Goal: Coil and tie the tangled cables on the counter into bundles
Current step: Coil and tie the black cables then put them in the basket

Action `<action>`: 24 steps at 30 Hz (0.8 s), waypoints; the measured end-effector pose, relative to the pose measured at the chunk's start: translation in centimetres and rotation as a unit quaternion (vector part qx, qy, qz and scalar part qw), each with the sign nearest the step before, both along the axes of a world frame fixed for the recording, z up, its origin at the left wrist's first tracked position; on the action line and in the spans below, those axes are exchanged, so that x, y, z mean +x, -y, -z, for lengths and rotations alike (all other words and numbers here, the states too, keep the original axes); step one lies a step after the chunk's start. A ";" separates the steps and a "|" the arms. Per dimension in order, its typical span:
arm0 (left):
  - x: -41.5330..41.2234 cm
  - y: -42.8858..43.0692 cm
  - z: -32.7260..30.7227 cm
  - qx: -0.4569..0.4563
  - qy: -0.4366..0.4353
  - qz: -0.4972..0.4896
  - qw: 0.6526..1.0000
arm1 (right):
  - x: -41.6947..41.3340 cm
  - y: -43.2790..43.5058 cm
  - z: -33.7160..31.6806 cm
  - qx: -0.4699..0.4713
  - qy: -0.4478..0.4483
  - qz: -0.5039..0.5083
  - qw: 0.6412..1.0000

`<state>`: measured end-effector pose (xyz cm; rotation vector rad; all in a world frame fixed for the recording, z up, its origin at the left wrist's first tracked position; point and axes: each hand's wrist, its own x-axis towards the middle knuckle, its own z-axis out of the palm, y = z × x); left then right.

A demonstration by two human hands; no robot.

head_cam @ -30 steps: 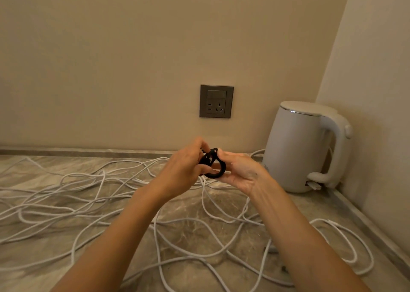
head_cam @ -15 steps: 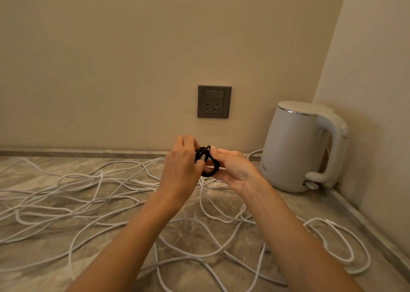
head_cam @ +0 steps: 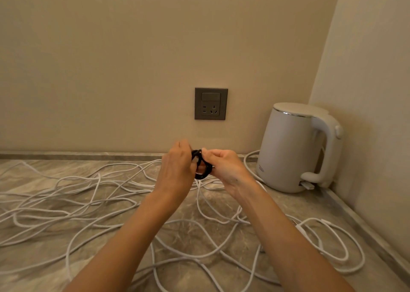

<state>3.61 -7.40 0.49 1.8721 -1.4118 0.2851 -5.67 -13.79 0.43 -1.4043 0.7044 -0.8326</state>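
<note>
— Hands, how many, and what are they doing?

— Two, raised above the bench (head_cam: 321, 205) in the middle of the view. Left hand (head_cam: 177, 169) has its fingers curled over one side of a small black cable coil (head_cam: 203, 176). Right hand (head_cam: 224, 169) pinches the other side between thumb and fingers. Both are grasping the coil, and neither touches anything else.

— Now the rest, biggest first.

— Two beige walls (head_cam: 111, 58) meet in the far right corner. One grey marbled bench runs along them. White cables (head_cam: 88, 203) sprawl over it in loose overlapping loops, from the left edge to the near right. They are too tangled to tell how many separate cables there are. None of the white ones is coiled or tied.

— Appliances?

— One white kettle (head_cam: 288, 147) stands upright in the far right corner, with its handle towards the right wall. One white cable curves round its left side.

— Any writing?

— The kettle has small grey print low on its left side, too small to read. One dark grey socket plate (head_cam: 211, 103) sits on the far wall above the hands. It has one switch on top and one set of two-pin and three-pin holes beneath, with no lettering I can make out.

— And black coils?

— Just the one, held off the bench between the hands.
</note>
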 end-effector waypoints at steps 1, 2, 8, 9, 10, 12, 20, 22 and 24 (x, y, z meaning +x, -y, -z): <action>0.2 0.0 0.0 -0.007 -0.017 0.005 1.000 | -0.3 0.1 -0.1 -0.008 -0.007 -0.027 1.000; 0.4 0.0 0.1 -0.016 -0.035 0.008 0.999 | -0.6 0.2 -0.3 -0.012 -0.011 -0.063 0.998; 0.5 0.1 0.1 -0.007 -0.080 0.037 0.996 | -2.3 0.7 -1.3 -0.079 -0.122 -0.134 0.980; 0.5 0.1 0.1 0.000 -0.074 0.034 0.997 | -2.2 0.6 -1.3 -0.088 -0.123 -0.127 0.980; 0.5 0.1 0.1 0.006 -0.066 0.029 0.997 | -2.0 0.6 -1.2 -0.096 -0.121 -0.121 0.981; 0.6 0.1 0.1 0.016 -0.054 0.020 0.998 | -1.6 0.6 -1.1 -0.115 -0.121 -0.111 0.980; 1.0 0.0 -0.8 0.050 -0.129 0.051 0.989 | -2.0 1.2 -0.7 -0.039 -0.050 -0.113 0.992; 1.2 0.0 -1.1 0.070 -0.177 0.096 0.977 | -2.1 1.5 -0.5 -0.027 -0.040 -0.105 0.993; 1.5 -0.2 -1.4 0.091 -0.251 0.166 0.949 | -2.3 1.9 -0.5 -0.045 -0.049 -0.078 0.995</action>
